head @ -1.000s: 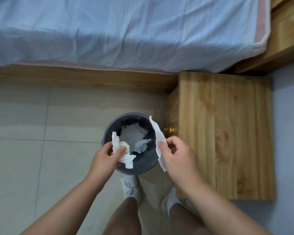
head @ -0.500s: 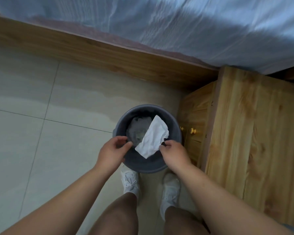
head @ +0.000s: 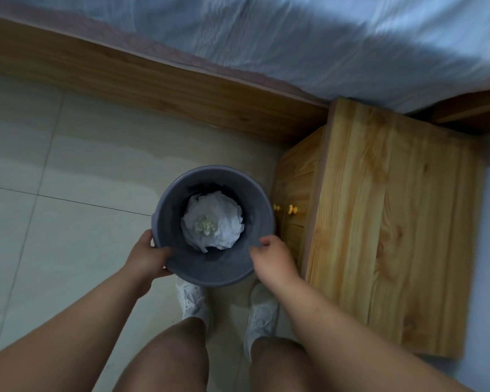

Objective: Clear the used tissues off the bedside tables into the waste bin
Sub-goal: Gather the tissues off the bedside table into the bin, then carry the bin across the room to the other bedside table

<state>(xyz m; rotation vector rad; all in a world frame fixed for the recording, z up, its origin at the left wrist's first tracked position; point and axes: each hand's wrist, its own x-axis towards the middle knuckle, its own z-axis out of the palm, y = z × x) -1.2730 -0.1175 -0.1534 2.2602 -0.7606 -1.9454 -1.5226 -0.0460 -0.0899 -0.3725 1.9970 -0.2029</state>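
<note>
Beside the bedside table (head: 393, 222): waste bin (head: 210, 267), likely light, stiff plastic; lift by rim.
Tissues (head: 212, 222): soft, crumpled inside.
Left hand (head: 149, 257): grips rim.
Right hand (head: 273, 261): curled at rim, hold unclear.

The left hand (head: 149, 257) and right hand (head: 272, 260) gripped the near rim of the grey waste bin (head: 210, 268), crumpled white tissues (head: 218, 222) inside, beside the wooden bedside table (head: 393, 222).

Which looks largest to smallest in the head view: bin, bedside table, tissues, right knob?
1. bedside table
2. bin
3. tissues, inside the bin
4. right knob
The gaps are plain, so nearness to the camera does not change this order.
</note>
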